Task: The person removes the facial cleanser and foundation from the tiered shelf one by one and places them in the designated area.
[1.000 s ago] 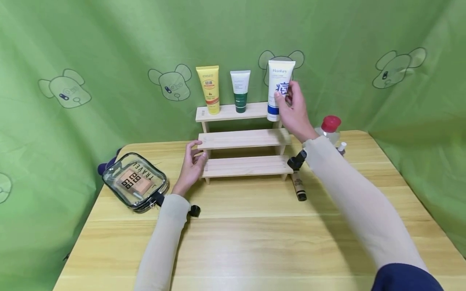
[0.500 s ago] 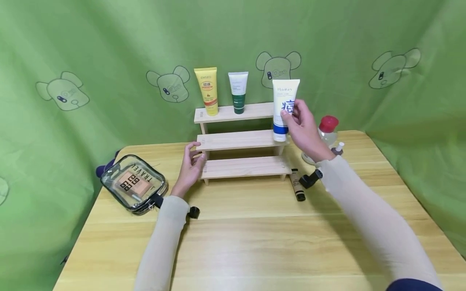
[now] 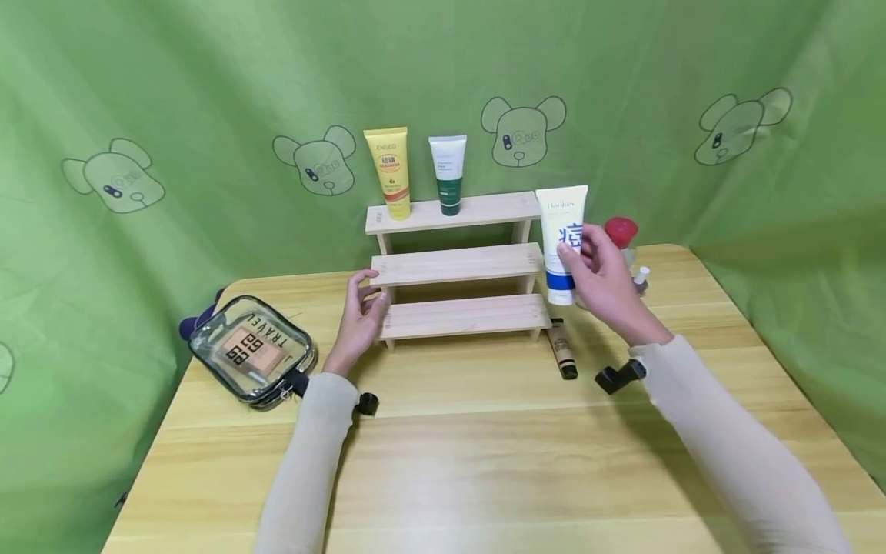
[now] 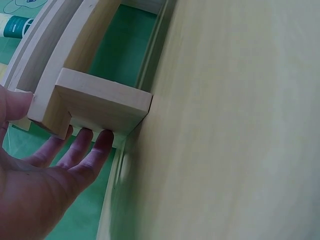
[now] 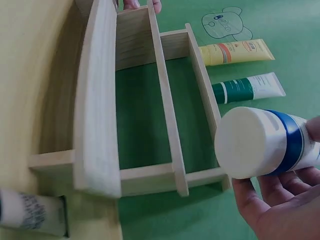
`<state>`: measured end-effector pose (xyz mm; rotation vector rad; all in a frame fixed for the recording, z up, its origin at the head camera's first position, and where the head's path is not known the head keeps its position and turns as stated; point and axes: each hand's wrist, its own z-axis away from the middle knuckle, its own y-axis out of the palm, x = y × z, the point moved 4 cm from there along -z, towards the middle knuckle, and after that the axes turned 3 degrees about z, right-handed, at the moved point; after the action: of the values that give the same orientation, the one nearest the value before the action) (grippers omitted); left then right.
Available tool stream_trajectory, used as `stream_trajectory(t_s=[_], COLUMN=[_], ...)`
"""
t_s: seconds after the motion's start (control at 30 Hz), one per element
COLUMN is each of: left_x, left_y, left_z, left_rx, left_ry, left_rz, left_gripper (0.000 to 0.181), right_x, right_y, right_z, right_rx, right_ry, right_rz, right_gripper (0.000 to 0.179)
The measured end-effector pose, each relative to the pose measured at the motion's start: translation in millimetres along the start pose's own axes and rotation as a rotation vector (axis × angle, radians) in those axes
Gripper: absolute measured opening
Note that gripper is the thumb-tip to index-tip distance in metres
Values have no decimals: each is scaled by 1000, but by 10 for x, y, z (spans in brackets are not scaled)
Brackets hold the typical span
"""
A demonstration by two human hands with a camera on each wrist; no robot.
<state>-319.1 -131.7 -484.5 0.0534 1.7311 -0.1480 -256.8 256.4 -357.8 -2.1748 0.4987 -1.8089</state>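
My right hand (image 3: 605,277) holds a white and blue squeeze tube (image 3: 562,223) upright in the head view, cap down, just right of a three-step wooden display rack (image 3: 457,264). In the right wrist view, the tube's white cap (image 5: 242,142) faces the camera, with fingers beneath it. My left hand (image 3: 358,319) grips the rack's left end. The left wrist view has its thumb at a shelf end and its fingertips against the side support (image 4: 102,107). On the top step stand a yellow tube (image 3: 390,173) and a white and green tube (image 3: 449,175).
A clear travel pouch (image 3: 252,350) lies on the table's left. A beige tube with black ends (image 3: 563,350) lies by the rack's right foot. Behind my right hand stand a red-capped bottle (image 3: 621,231) and a small white-topped bottle (image 3: 641,277). A green curtain (image 3: 228,77) hangs behind.
My right hand has brought the white and blue tube down and right, from in front of the top step to beside the rack. My left hand keeps its place on the rack.
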Motion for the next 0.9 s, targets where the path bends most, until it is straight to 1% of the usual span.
stream_trajectory(t_s=[0.13,0.27,0.4,0.5,0.63,0.9], left_x=[0,-5,-9,-17,-19,-39], left_y=[22,20,-50,-84,-62,12], left_z=[2,34,89,94,73,44], left_rx=[2,-1,-24,-29,-19,-11], left_ry=[-5,-10,-16,-12,-11,-11], left_rz=[-6,-7,-11,-11,-11,-2], left_gripper=[48,48,47,48,48,47], right_x=[-142,-293,-428,-518,-636,-884], right_y=[-92,-133,-88,-59,-91,-178], right_z=[190,324,382,416,487,625], right_rx=[-3,15,74,106,118,150], right_ry=[-4,8,30,41,61,139], right_rz=[37,36,42,50,81,163], right_gripper=[54,54,55,55,54,60])
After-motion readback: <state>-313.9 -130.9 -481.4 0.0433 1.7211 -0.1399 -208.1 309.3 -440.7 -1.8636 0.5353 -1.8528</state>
